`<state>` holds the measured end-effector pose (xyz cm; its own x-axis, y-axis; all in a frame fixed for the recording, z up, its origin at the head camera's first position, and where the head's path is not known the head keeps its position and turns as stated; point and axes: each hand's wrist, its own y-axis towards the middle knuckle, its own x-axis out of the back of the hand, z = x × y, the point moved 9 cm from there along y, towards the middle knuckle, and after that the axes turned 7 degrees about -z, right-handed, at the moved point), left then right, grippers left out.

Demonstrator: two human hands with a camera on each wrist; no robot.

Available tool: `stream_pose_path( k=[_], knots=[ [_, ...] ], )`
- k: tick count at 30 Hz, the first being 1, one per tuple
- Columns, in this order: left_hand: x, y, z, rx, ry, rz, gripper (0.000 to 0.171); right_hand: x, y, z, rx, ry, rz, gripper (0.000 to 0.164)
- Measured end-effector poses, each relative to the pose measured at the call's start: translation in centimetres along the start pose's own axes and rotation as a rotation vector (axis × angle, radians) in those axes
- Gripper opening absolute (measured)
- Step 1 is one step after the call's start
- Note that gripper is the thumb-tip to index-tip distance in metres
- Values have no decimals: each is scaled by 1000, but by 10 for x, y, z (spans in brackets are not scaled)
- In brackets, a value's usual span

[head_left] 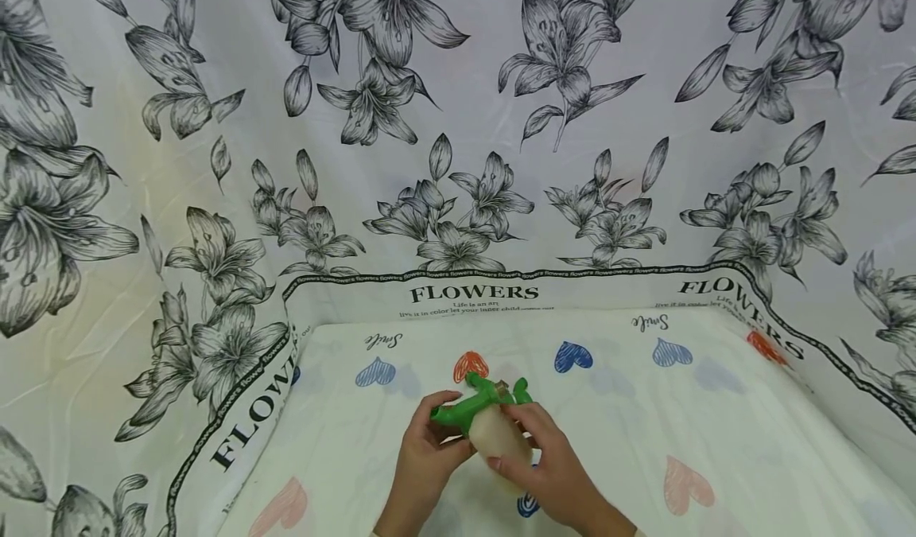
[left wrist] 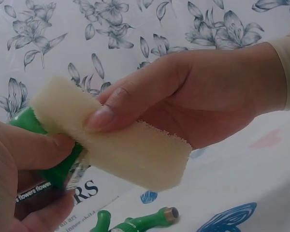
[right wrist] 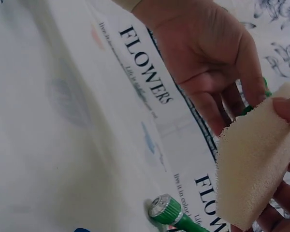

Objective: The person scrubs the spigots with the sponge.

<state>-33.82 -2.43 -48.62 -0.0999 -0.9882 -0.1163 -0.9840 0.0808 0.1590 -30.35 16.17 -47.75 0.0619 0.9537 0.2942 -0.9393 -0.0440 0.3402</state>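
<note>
A cream-coloured sponge block [head_left: 495, 437] with a porous surface is between the two hands. My right hand [head_left: 564, 469] grips it, its thumb pressed on the broad face in the left wrist view. My left hand [head_left: 428, 445] pinches a glossy green piece [left wrist: 63, 166] against the sponge's other end; sponge and fingers cover much of that piece, so its kind is unclear. Just beyond the hands lies a green branched tool [left wrist: 152, 220] with a bronze-coloured tip. The right wrist view shows a ribbed silver-faced green head [right wrist: 165, 209] at the bottom.
A white cloth [head_left: 608, 426] printed with red, pink and blue hearts covers the surface. Behind and to the left hangs a white curtain [head_left: 487, 107] with black line-drawn lilies, its FLOWERS border meeting the cloth's far edge.
</note>
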Motion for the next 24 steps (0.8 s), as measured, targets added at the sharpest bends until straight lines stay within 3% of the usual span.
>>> stream_pose_path(
  k=[6, 13, 19, 24],
  knots=[
    [-1, 0, -1, -7, 74, 8, 44, 10, 2, -8, -31, -17, -59, 58],
    [-9, -2, -12, -141, 309, 75, 46, 13, 2, -7, 12, -34, -73, 57],
    [-14, -3, -20, -234, 536, 69, 37, 10, 0, -5, 54, -45, -23, 55],
    [-12, -1, -17, -228, 554, 19, 31, 4, -2, 0, 78, -7, 44, 57]
  ],
)
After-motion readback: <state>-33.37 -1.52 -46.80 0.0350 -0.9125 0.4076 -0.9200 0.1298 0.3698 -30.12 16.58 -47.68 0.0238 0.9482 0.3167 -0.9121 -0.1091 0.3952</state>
